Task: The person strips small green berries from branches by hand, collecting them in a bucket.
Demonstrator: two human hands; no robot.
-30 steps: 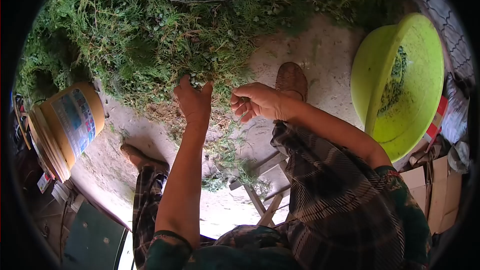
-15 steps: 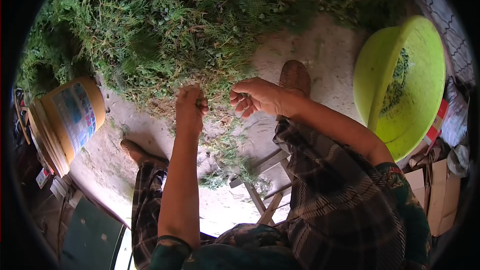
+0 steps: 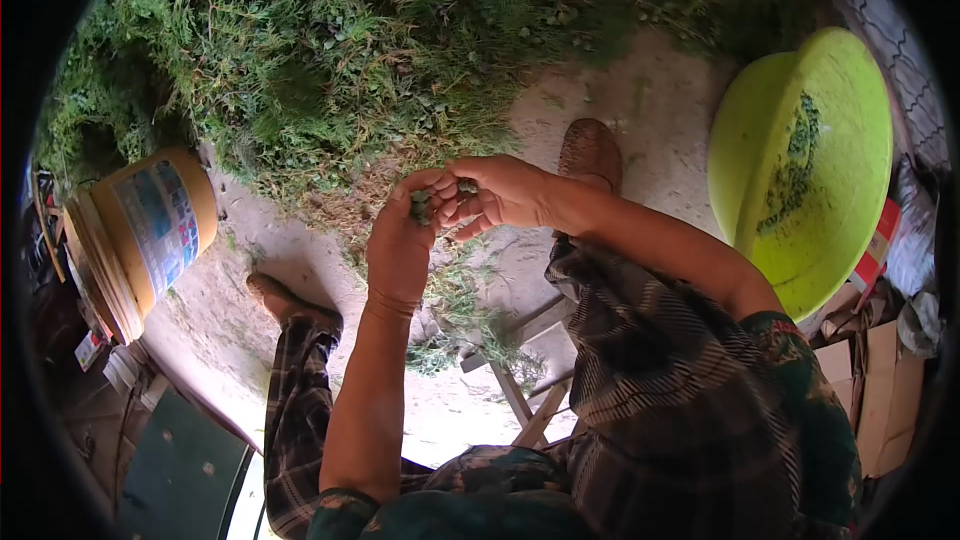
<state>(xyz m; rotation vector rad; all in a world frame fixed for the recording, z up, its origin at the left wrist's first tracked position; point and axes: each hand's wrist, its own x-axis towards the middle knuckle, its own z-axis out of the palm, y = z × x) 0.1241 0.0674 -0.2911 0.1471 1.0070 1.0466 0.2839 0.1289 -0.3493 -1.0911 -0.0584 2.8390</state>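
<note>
My left hand [image 3: 400, 250] is cupped around several small green seed cones [image 3: 421, 206], which show between its palm and fingers. Its fingertips meet those of my right hand [image 3: 508, 192] in front of my body. Thumb and forefinger of the right hand pinch another small green cone [image 3: 466, 185], while its other fingers curl below. Just beyond both hands lies a big heap of cut evergreen branches [image 3: 330, 70], with similar cones among the sprays. More small green pieces [image 3: 795, 165] rest inside a tilted lime-green basin [image 3: 850, 200] at the right.
A yellowish bucket [image 3: 190, 205] with a printed label lies tipped at the left. Dry sprigs [image 3: 450, 290] litter the concrete floor [image 3: 660, 130] between my feet. Wooden legs [image 3: 525, 400] show beneath me. Cardboard [image 3: 890, 390] stands at the lower right, behind the basin.
My left hand has moved right and turned from a closed fist to a cupped hold, uncovering the green cones. The two hands, apart before, now touch at the fingertips.
</note>
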